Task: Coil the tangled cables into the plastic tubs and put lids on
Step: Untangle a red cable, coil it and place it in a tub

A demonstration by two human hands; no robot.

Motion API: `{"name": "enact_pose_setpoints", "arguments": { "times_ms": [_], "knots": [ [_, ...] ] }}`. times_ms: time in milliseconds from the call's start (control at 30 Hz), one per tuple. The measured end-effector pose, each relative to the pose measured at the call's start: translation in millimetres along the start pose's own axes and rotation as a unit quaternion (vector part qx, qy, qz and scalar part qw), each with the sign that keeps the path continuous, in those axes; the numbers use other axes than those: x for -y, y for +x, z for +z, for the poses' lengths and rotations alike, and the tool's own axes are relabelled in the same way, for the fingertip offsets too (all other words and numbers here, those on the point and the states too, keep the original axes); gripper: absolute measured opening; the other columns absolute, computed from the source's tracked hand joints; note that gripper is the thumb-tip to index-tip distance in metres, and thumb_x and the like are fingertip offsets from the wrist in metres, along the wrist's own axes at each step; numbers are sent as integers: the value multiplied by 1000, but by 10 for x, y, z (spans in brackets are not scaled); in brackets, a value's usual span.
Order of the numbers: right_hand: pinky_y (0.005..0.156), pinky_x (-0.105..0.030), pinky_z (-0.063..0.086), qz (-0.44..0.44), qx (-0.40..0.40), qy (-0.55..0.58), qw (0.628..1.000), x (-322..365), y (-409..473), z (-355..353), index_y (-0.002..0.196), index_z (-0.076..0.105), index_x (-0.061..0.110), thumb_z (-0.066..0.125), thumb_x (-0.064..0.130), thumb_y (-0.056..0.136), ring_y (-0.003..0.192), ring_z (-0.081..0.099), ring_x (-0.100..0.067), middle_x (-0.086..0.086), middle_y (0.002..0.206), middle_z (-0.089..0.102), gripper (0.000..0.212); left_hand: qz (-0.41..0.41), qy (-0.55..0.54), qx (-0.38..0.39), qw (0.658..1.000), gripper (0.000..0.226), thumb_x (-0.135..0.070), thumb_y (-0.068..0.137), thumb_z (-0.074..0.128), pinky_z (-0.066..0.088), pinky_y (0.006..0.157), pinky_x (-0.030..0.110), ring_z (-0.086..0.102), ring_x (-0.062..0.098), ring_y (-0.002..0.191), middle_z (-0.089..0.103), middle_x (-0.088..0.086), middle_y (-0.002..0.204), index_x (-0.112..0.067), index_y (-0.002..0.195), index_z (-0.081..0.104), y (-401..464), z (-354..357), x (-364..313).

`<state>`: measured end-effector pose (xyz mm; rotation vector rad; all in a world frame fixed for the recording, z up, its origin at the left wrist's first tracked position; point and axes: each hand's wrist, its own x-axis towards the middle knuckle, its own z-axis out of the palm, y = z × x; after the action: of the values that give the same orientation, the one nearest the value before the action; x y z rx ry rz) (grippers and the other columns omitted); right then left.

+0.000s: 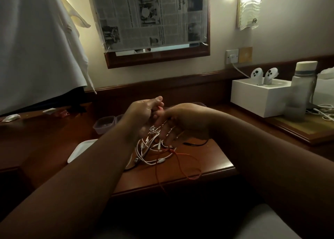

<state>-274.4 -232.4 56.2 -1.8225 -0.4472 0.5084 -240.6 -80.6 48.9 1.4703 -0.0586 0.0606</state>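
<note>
Here: both grips pinch tangled cables (153,148) | tubs (104,125) behind left hand (144,110) | right hand (182,119)

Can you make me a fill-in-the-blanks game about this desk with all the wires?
1. The thin wire hanging over the desk edge is ____.
2. The mirror on the wall is covered with ____.
3. The two white controllers stand on a white ____.
4. The tub sits ____ the left hand.

Missing words: red; newspaper; box; left of
</note>
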Motion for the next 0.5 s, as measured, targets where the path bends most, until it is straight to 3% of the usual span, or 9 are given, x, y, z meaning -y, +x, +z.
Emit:
{"name": "enact_pose_setpoints", "arguments": {
  "times_ms": [100,200,267,333,367,433,500],
  "knots": [
    [58,-31,54,22,33,-10,999,-14,28,-109,110,58,9,43,21,104,62,64,-20,-7,73,64,20,31,96,13,995,27,-31,97,60,40,50,21,46,9,51,51,1,63,-4,91,64,67,-66,62],
    [41,-20,37,18,102,85,991,-11,98,-182,100,53,14,33,26,106,45,41,-7,2,64,46,24,157,233,-27,959,36,-44,98,54,49,59,25,59,13,69,61,2,80,-9,101,62,103,-73,151],
    [36,-17,21,-24,132,185,974,-8,181,-231,86,50,18,35,32,104,40,27,-4,7,57,35,27,184,186,10,965,41,-44,102,41,54,71,30,64,17,86,65,9,95,-9,109,62,80,-31,216],
    [37,-20,14,-71,145,286,944,-5,273,-274,73,49,19,40,38,101,38,19,-5,8,51,31,34,166,73,79,980,44,-41,105,36,56,75,39,66,26,88,66,22,98,-7,108,64,71,45,305],
    [38,-21,13,-88,139,328,930,-10,320,-291,66,49,19,41,38,100,38,16,-6,8,49,30,40,161,24,95,982,41,-37,105,38,55,68,40,64,29,79,62,26,90,-6,106,63,69,71,334],
    [39,-22,13,-91,127,381,911,-30,402,-319,53,45,19,40,34,101,38,15,-7,7,45,30,51,147,-35,81,985,31,-30,105,40,43,52,29,50,25,58,48,21,72,-3,104,56,73,104,355],
    [39,-21,14,-68,163,390,904,-61,457,-337,51,40,18,39,32,99,36,19,-8,6,44,30,51,125,-58,64,988,33,-33,103,42,38,55,29,44,29,67,49,18,82,-2,110,54,119,128,384]
  ]
}}
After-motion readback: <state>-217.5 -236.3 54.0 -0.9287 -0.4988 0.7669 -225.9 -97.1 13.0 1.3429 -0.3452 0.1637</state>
